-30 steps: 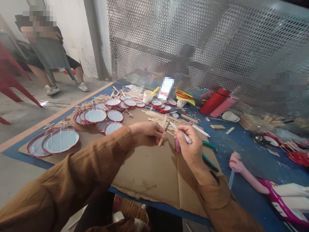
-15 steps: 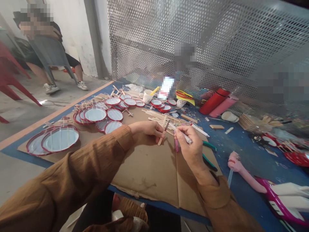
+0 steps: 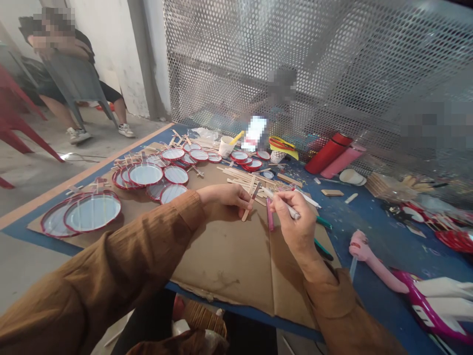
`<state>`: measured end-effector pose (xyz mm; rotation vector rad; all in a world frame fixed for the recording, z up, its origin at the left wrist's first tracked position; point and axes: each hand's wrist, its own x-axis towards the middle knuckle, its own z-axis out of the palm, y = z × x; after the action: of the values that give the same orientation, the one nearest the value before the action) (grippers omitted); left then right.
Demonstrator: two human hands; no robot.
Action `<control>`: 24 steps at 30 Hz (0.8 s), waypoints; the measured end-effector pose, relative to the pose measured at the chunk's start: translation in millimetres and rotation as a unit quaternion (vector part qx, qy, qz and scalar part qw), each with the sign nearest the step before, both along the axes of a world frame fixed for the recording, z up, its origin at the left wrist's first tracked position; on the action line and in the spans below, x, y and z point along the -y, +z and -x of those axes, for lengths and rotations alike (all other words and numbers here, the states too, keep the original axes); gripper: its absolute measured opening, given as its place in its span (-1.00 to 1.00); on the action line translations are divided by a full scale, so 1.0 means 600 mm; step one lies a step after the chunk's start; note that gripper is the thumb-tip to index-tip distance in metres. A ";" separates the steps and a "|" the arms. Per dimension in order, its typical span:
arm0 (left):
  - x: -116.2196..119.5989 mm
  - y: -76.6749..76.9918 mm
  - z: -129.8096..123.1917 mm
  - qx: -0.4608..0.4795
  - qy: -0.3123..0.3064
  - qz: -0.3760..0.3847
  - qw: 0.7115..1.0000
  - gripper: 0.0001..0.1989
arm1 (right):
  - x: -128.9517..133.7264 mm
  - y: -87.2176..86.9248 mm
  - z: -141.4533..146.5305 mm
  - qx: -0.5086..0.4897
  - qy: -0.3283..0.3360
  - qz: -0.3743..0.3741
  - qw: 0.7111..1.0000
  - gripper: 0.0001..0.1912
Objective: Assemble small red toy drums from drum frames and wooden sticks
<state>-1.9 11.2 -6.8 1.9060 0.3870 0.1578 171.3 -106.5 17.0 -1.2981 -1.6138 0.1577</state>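
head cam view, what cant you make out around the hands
Head view:
- wooden craft stick: its middle is covered by the fingers of the left hand
- green-handled tool: its head is hidden by the right hand, which grips a white pen, so its kind is unclear
- upright object behind the table: pixelated, cannot be named
- magenta piece: cut off by the right edge
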 end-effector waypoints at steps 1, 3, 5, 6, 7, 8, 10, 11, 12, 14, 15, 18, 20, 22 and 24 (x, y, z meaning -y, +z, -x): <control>0.000 0.000 0.000 0.002 -0.001 -0.001 1.000 -0.66 | 0.000 -0.001 0.000 -0.004 0.002 0.000 1.000 -0.80; 0.000 0.001 0.000 0.004 -0.007 0.007 1.000 -0.65 | -0.001 -0.002 0.000 -0.005 0.009 0.008 1.000 -0.80; 0.001 0.001 0.000 0.003 -0.012 0.017 1.000 -0.65 | -0.002 -0.003 -0.001 0.000 0.006 0.017 1.000 -0.80; 0.001 0.002 0.001 0.001 -0.011 0.017 1.000 -0.64 | -0.002 -0.003 -0.001 0.004 0.000 0.017 1.000 -0.80; 0.001 0.003 0.001 -0.003 -0.008 0.013 1.000 -0.64 | -0.002 -0.002 -0.001 0.006 -0.007 0.013 1.000 -0.80; 0.001 0.004 0.001 -0.007 -0.004 0.005 1.000 -0.65 | -0.001 -0.001 -0.001 0.006 -0.014 0.007 1.000 -0.81; 0.001 0.005 0.002 -0.013 0.000 -0.009 1.000 -0.65 | 0.000 0.002 0.000 0.006 -0.018 -0.006 1.000 -0.81; 0.001 0.005 0.002 -0.014 -0.001 -0.011 1.000 -0.65 | 0.001 0.002 0.000 0.005 -0.016 -0.009 1.000 -0.81; 0.001 0.005 0.002 -0.013 -0.004 -0.010 1.000 -0.65 | 0.001 0.002 0.001 0.003 -0.012 -0.008 1.000 -0.80; 0.001 0.005 0.002 -0.008 -0.009 -0.004 1.000 -0.65 | 0.001 0.000 0.002 -0.003 -0.003 0.002 1.000 -0.79; 0.000 0.004 0.002 -0.007 -0.008 -0.003 1.000 -0.65 | 0.001 -0.001 0.003 -0.006 0.000 0.007 1.000 -0.79; 0.000 0.003 0.001 -0.008 0.002 -0.010 1.000 -0.65 | 0.000 -0.005 0.003 -0.007 0.003 0.012 1.000 -0.80; 0.000 0.002 0.000 -0.010 0.007 -0.015 1.000 -0.66 | -0.001 -0.006 0.004 -0.002 0.002 0.011 1.000 -0.80; 0.001 0.002 0.000 -0.010 0.010 -0.016 1.000 -0.65 | -0.002 -0.005 0.004 0.002 0.001 0.014 1.000 -0.79; 0.001 0.003 0.001 -0.010 0.012 -0.014 1.000 -0.65 | -0.003 -0.004 0.004 -0.002 -0.002 0.010 1.000 -0.78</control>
<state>-2.3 10.7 -5.0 1.9329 0.4224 0.1609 169.1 -104.5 14.7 -1.3160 -1.6109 0.1749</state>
